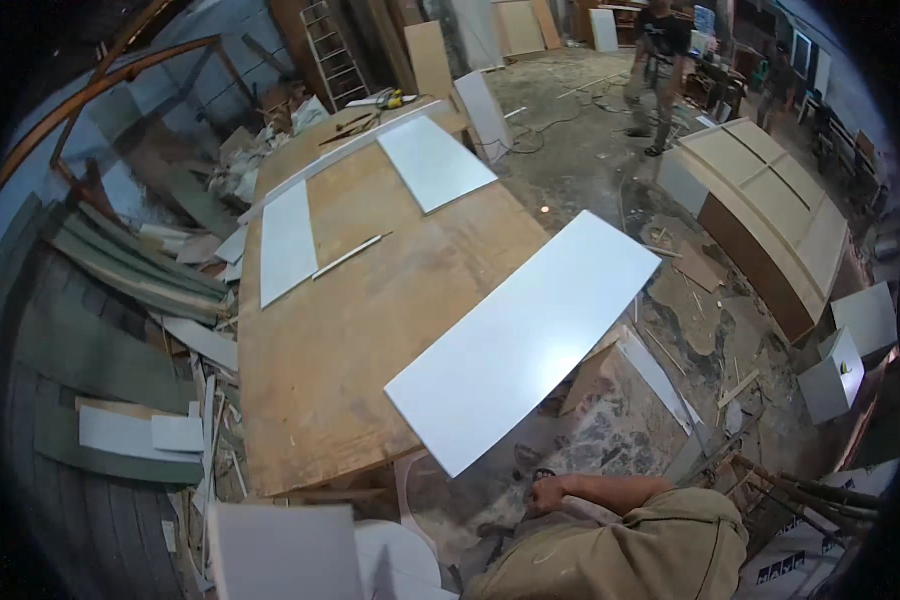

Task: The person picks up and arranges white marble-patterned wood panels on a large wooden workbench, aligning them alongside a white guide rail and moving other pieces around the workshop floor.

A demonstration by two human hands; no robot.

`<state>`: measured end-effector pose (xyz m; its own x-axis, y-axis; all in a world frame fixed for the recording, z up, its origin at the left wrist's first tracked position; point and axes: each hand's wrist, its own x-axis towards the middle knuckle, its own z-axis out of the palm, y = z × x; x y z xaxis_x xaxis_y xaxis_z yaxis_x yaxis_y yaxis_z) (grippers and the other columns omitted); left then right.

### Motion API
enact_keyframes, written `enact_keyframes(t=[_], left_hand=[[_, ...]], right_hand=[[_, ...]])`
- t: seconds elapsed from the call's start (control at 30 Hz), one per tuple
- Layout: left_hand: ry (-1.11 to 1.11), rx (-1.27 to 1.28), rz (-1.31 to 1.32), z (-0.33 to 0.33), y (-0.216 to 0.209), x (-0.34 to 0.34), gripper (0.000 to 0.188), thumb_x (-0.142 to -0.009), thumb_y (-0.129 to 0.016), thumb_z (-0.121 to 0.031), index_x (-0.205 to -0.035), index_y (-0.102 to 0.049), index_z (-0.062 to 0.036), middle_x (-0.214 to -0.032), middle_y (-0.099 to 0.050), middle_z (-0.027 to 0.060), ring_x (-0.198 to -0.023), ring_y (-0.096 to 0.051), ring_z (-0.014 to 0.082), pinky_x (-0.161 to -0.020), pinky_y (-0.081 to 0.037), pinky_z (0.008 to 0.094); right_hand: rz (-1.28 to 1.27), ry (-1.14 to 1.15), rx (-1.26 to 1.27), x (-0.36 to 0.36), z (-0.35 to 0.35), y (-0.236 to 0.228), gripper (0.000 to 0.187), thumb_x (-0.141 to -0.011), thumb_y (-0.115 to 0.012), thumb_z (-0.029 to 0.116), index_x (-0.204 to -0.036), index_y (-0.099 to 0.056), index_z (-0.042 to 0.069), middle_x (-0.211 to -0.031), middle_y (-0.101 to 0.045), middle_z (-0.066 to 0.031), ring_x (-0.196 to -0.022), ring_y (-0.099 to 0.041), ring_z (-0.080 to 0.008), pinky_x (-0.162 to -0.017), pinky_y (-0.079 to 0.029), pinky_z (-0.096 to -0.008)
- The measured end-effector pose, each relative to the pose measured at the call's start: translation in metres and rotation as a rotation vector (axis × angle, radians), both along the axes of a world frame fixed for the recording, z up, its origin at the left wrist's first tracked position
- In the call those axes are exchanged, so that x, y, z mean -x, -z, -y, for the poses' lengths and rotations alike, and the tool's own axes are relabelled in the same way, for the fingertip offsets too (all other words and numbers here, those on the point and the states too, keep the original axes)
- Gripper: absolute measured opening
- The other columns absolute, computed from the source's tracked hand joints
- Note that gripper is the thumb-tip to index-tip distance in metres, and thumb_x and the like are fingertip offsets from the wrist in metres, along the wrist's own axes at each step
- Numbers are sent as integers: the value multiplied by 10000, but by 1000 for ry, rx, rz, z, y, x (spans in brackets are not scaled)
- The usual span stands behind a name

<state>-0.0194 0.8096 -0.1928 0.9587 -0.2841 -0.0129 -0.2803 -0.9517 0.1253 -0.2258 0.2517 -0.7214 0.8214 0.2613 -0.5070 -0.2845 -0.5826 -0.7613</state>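
My right forearm bends in from a khaki sleeve at the lower right. At its end my right hand (546,495) is small and dim, its fingers curled together. A small dark shape shows at its upper edge; I cannot make out what, if anything, it holds. My left hand does not show. Nearest to the right hand is a long white panel (520,340), lying slantwise across the right edge of a brown wooden worktable (320,400), one end out past the edge. Farther back on the table are a narrow white panel (287,245), a wider white panel (435,162) and a thin strip (348,257).
A yellow power tool (395,99) lies at the table's far end. Right of it, a large cabinet-like frame (770,190) rests on the floor. White boards (832,375) stand beyond. Scraps litter the floor. A white block (285,550) is close at lower left. A person (660,65) stands far back.
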Motion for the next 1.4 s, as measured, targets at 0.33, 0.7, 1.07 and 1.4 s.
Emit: enact_keyframes(t=[0.33,0.7,1.07,1.4], left_hand=[[1056,229,366,282,-127,-81,486,-825,-763,-347,-1155,-614,-22,-993,-634,109,-876,-603,220,-766,-497,366],[1890,-275,194,745,-94,254,371,-776,-780,-408,-993,-671,-128,-661,-646,98,-601,-660,329,-553,-502,451],[2334,294,-424,1047,-26,386,388,-864,-739,-360,-1058,-630,-41,-805,-671,127,-675,-662,286,-606,-503,369],[1921,675,-834,1277,185,415,396,-898,-685,-334,-1115,-670,-3,-913,-700,158,-895,-658,260,-797,-497,385]], right_hand=[[234,1064,-854,16,34,-80,866,-917,-530,671,-1520,-332,83,-1460,-447,-145,-1323,-464,-280,-1022,-447,-459],[820,1567,-1203,189,193,21,940,-877,-365,809,-1569,-199,196,-1569,-318,-111,-1415,-343,-317,-1134,-251,-579],[1682,2650,-1188,512,301,-91,881,-921,-392,722,-1562,-201,149,-1619,-216,-90,-1487,-182,-306,-1191,-95,-549],[1211,2654,-943,525,414,-80,634,-1045,-355,518,-1528,-287,114,-1540,-358,-98,-1363,-385,-291,-1119,-344,-443]])
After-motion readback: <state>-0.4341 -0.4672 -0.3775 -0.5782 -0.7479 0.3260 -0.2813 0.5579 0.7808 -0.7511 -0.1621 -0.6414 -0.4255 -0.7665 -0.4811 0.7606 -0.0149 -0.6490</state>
